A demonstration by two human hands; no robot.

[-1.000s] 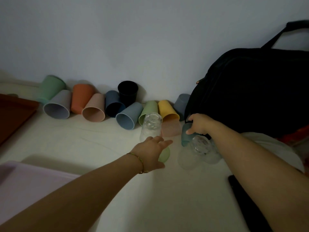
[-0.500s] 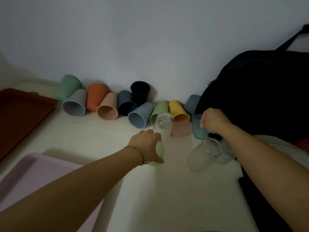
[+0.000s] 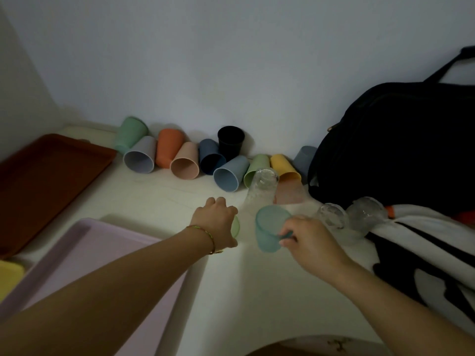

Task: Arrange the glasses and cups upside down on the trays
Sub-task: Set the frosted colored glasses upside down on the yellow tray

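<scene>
Grips green cup (image 3: 235, 226) with left hand (image 3: 216, 219), fingers curled over it from above, most of the cup hidden under the palm. Wears thin bracelet (image 3: 205, 233) on that wrist. Pinches teal cup (image 3: 268, 227) at its side with right hand (image 3: 308, 237), fingers and thumb curled; cup tilted, round end facing the camera. Cannot tell whether either cup is off the table (image 3: 167, 199).

Both cups just beside each other, mid-table, right of the pink tray (image 3: 102, 253) corner. Nothing seen standing on pink tray or on brown tray (image 3: 51, 170) at far left. Yellow object (image 3: 9, 278) at left edge, cut off.

Behind the hands: clear glass (image 3: 261, 188) standing mouth down, pale pink cup (image 3: 289, 194) just right of it. Two more clear glasses (image 3: 332, 218) lying on their sides at right, against striped cloth (image 3: 424, 240).

Along the wall, a row of cups, most on their sides: mint (image 3: 129, 132), grey (image 3: 141, 156), orange (image 3: 168, 147), peach (image 3: 185, 161), navy (image 3: 209, 156), blue (image 3: 231, 173), light green (image 3: 257, 165), yellow (image 3: 284, 167), slate (image 3: 304, 156). Black cup (image 3: 230, 142) upright behind navy and blue. Black bag (image 3: 398, 145) at right, against the wall.
</scene>
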